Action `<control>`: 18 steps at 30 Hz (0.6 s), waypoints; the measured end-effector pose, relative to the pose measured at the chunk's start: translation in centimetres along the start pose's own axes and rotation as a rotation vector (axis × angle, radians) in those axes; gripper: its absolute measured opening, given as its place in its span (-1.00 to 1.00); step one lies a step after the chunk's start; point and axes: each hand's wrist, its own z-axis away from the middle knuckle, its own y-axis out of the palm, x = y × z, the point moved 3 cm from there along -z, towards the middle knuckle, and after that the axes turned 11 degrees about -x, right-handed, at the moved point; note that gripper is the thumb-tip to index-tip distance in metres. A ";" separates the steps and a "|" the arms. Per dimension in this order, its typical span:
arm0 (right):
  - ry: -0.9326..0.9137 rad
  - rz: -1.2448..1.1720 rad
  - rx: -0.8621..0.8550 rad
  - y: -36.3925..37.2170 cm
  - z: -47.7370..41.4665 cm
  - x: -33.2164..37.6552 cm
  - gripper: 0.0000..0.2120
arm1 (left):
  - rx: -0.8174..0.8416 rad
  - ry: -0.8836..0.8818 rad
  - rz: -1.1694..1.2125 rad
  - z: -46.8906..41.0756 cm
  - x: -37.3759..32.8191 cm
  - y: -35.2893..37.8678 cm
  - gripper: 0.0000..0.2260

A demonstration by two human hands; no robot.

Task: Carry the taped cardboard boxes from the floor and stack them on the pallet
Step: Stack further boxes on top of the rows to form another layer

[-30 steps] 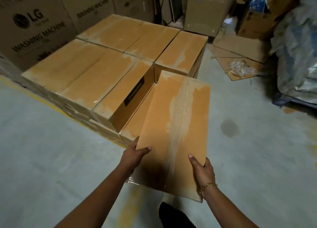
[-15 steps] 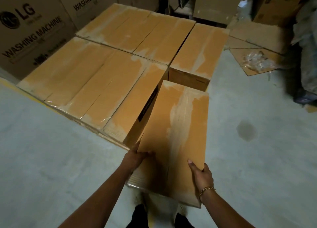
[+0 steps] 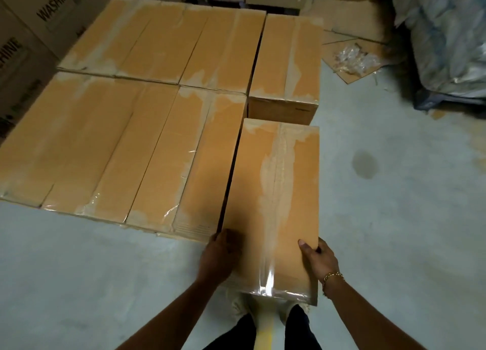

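Observation:
I hold a long taped cardboard box (image 3: 278, 192) lengthwise in front of me, at the right side of the stack of taped boxes (image 3: 147, 144). My left hand (image 3: 219, 256) grips its near left edge. My right hand (image 3: 319, 257) grips its near right edge, thumb on top. The box lies almost level with the stack's top, its left side close along the nearest stacked box, its far end just short of another stacked box (image 3: 286, 60). The pallet under the stack is hidden.
Large washing machine cartons (image 3: 31, 21) stand at the back left. Flattened cardboard with plastic scraps (image 3: 349, 57) lies on the floor at the back right, next to a plastic-wrapped load (image 3: 447, 34). Bare concrete floor (image 3: 394, 218) spreads to the right and near left.
I have stepped closer to the stack and moved the box forward and down alongside the stacked boxes. Both hands keep their hold on its near end.

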 end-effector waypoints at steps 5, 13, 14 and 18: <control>-0.032 0.068 0.033 0.3 0.3 0.2 -0.44 | -0.005 0.201 -0.155 0.2 1.6 -1.6 -0.46; -0.260 0.253 0.174 0.1 4.7 -2.6 0.19 | 0.046 0.617 -0.665 -1.2 7.6 -2.8 0.34; -0.269 0.305 0.174 0.3 5.0 -3.6 0.34 | 0.090 0.622 -0.693 -1.3 8.3 -2.7 0.40; -0.325 0.576 0.146 0.6 6.6 -5.7 0.53 | 0.150 0.644 -0.761 -1.4 9.6 -2.4 0.45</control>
